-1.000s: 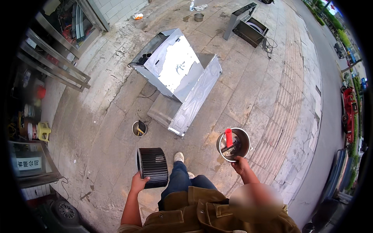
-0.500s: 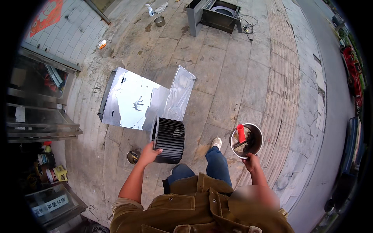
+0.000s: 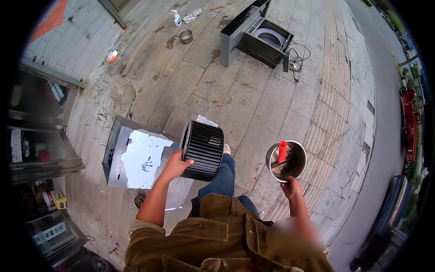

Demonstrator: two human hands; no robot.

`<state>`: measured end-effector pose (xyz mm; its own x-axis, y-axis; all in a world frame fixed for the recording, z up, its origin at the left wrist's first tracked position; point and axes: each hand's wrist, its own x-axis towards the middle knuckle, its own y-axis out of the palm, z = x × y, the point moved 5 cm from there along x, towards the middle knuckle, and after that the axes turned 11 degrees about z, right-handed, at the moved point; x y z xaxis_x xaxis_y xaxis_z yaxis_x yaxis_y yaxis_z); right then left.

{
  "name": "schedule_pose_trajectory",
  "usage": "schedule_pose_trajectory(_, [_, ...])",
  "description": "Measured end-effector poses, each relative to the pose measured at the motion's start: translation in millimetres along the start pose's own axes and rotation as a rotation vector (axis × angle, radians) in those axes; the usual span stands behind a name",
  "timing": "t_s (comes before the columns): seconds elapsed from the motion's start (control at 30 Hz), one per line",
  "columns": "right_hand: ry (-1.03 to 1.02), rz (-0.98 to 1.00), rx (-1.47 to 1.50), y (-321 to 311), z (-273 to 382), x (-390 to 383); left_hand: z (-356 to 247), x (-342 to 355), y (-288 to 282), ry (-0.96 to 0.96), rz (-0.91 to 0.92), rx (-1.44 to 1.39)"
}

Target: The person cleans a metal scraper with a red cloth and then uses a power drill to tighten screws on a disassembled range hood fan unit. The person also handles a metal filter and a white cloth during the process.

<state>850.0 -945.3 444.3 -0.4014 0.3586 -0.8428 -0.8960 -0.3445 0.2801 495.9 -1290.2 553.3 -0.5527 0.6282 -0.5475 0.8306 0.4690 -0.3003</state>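
My left hand is closed round the left rim of a black slatted fan wheel, held out over my legs. My right hand grips the edge of a steel pot, out to the right. Inside the pot are a red tube and dark, indistinct items on a grimy bottom. Below and left of the fan wheel, a sheet-metal housing with torn white film lies on the pavement, partly hidden behind the wheel and my arm. A small container shows beside my left forearm.
Ahead stand a dark opened metal appliance with a cable, a steel bowl, a spray bottle, a cloth and an orange-white item. Metal-framed cases line the left; a road with a red vehicle runs right.
I have stepped forward, so the sheet-metal housing has moved down the view and under my arm. The fan wheel sits higher in view, and the opened appliance appears nearer.
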Motion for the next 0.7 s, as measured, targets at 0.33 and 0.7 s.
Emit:
schedule_pose_trajectory(0.33, [-0.093, 0.089, -0.245, 121.5, 208.9, 123.6, -74.6, 217.3, -122.7, -0.058, -0.158, 0.016])
schedule_pose_trajectory(0.7, [0.058, 0.162, -0.404, 334.9, 375.4, 302.5, -78.5, 403.4, -250.0, -0.202, -0.437, -0.187])
